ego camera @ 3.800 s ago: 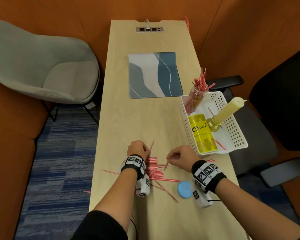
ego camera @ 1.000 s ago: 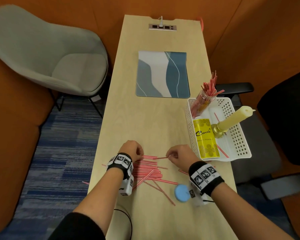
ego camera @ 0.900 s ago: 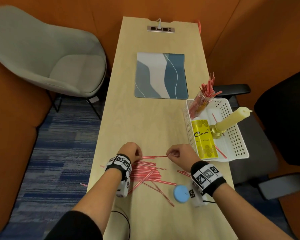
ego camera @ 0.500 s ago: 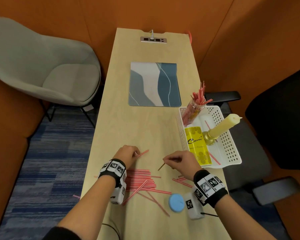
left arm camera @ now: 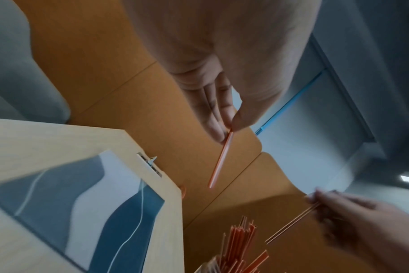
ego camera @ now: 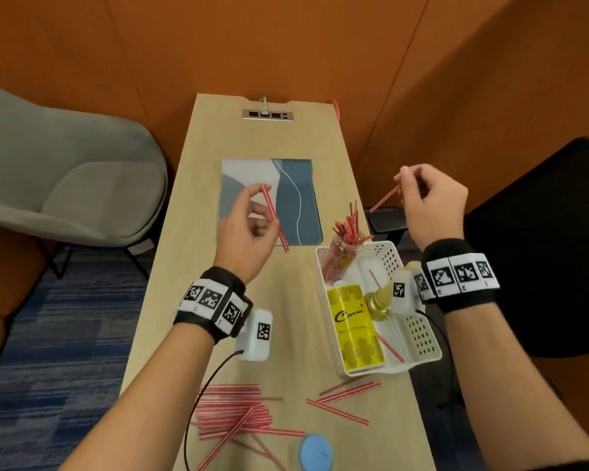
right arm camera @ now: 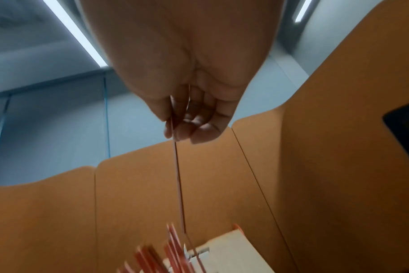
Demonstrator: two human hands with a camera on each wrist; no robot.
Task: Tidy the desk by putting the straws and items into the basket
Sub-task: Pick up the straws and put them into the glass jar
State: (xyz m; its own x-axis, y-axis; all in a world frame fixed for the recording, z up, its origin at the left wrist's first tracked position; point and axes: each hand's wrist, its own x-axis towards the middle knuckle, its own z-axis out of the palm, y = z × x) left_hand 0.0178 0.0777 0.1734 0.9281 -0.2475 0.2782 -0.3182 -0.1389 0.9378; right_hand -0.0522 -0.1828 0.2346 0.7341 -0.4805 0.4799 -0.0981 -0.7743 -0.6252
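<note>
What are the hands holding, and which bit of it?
Each holds one red straw. The left hand pinches its straw near the upper end; the right hand pinches its straw near its upper end too.

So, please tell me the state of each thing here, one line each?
Left hand: pinches one straw, raised.
Right hand: pinches another straw, raised.
Jar: upright in basket, holding straws.
Candle: unlit, in basket.
Straw pile: loose on desk.

A grey chair (ego camera: 65,178) stands left of the patterned mat (ego camera: 296,198).
</note>
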